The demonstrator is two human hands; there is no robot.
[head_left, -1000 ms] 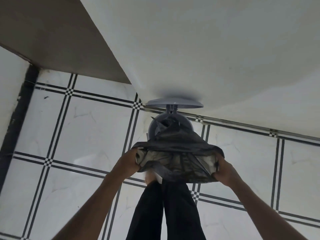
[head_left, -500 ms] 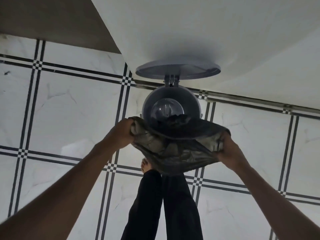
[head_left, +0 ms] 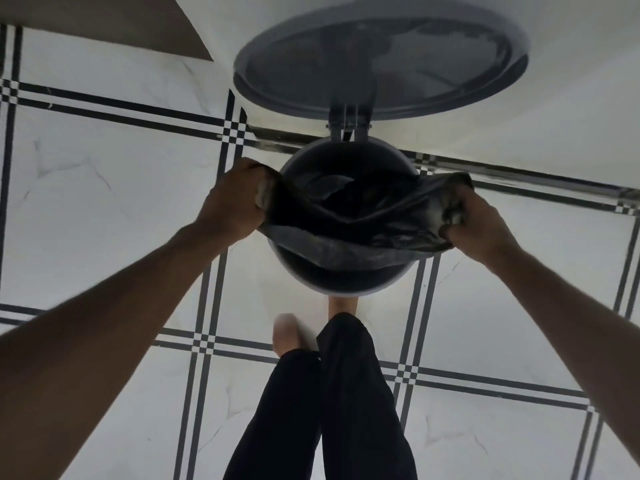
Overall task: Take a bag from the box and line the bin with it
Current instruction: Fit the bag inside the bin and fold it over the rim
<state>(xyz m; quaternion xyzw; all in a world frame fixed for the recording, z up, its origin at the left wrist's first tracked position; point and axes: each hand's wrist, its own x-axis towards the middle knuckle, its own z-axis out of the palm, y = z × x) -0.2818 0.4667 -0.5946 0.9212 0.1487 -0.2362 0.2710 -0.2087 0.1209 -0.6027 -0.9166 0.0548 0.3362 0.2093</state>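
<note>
Once lowered from above the rim, bag [head_left: 346, 233] mouth stretched across bin [head_left: 341, 284]. Left hand [head_left: 230, 202], right hand [head_left: 479, 221] clenched on opposite hems. Cuffing over rim next.

1. The bag [head_left: 349, 216], before held in front of the bin [head_left: 341, 282], is now spread over the bin's mouth.
2. Both hands, left hand [head_left: 232, 199] and right hand [head_left: 479, 221], moved down to the bin's 2 sides.
</note>
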